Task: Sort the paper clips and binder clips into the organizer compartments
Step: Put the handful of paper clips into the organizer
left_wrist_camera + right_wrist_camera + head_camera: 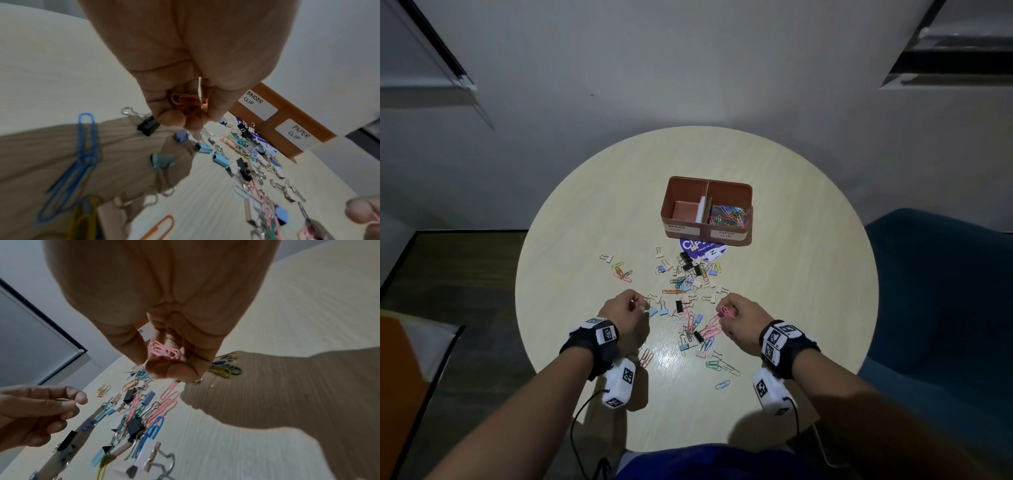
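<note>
A brown organizer (707, 236) stands at the table's middle, labelled BINDER CLIP on the left compartment and PAPER CLIP on the right. Its right compartment holds several coloured paper clips (727, 216); the left one looks bare. A loose pile of paper clips and binder clips (686, 294) lies between the organizer and my hands. My left hand (635, 305) hovers at the pile's left edge, curled round orange paper clips (190, 104). My right hand (729, 313) hovers at the pile's right edge, pinching pink paper clips (164, 351).
The round pale table (808, 274) has a purple sticker (703, 250) just in front of the organizer. A small cluster of clips (622, 270) lies off to the left. A dark blue chair (941, 308) stands at the right.
</note>
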`<state>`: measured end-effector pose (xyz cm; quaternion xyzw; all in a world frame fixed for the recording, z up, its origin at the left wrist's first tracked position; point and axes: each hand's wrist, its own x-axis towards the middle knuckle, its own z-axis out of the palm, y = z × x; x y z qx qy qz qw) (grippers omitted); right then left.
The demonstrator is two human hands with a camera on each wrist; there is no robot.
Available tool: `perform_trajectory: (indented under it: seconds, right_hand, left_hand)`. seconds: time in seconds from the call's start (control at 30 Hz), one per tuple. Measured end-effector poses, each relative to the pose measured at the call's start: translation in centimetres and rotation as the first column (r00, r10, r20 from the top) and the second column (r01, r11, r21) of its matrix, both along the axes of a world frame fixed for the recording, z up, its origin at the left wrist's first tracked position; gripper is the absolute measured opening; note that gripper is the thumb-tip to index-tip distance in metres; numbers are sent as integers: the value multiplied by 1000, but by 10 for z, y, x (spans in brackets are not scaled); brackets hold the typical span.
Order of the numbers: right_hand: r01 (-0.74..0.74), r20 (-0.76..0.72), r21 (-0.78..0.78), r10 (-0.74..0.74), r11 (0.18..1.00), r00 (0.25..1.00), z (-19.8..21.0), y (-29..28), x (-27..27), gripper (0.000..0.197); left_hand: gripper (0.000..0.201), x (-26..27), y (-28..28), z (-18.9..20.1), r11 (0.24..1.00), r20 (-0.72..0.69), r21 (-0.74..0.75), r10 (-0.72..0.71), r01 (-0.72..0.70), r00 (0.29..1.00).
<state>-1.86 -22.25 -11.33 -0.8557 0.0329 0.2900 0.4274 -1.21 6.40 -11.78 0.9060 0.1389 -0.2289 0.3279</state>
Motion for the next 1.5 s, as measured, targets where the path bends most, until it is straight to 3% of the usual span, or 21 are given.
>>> perform_trajectory:
  seconds: [0.1, 0.37, 0.57, 0.77, 1.03, 1.13, 1.2, 1.37, 1.5]
  right_hand:
    - [-12, -1, -16, 12, 1000, 1000, 2, 0, -2, 7]
    - [-7, 18, -171, 10, 985, 1000, 0, 10, -4, 29]
    - [-91, 48, -331, 113, 939, 992, -2, 24, -10, 20]
    - [-50, 81, -393, 89, 918, 993, -13, 30, -18, 12]
    - [-31, 127, -414, 91, 910, 988, -18, 33, -23, 9]
    - [-64, 106, -399, 116, 915, 988, -18, 35, -23, 11]
    - [-85, 83, -392, 127, 916, 988, -18, 38, -23, 13]
    - [-96, 105, -377, 145, 921, 984, -13, 47, -26, 14]
    - [-279, 94, -325, 324, 904, 941, -8, 69, -33, 12]
  left_hand:
    - [15, -5, -3, 3, 999, -3, 46, -9, 9, 1000]
    - [14, 0, 9, 5, 990, -25, 93, -100, 102, 995]
    - [15, 11, 33, 0, 966, -61, 81, -240, 245, 969]
    - [28, 12, 56, -13, 948, -30, 96, -302, 304, 953]
    - [10, 2, 68, -22, 954, 0, 112, -281, 279, 960]
    - [7, -4, 64, -21, 953, -23, 42, -299, 300, 954]
    - [3, -10, 59, -19, 923, -68, 3, -383, 384, 921]
    - [11, -20, 46, -23, 805, -98, 65, -582, 589, 807]
    - [18, -29, 45, -26, 722, -112, 114, -673, 682, 731]
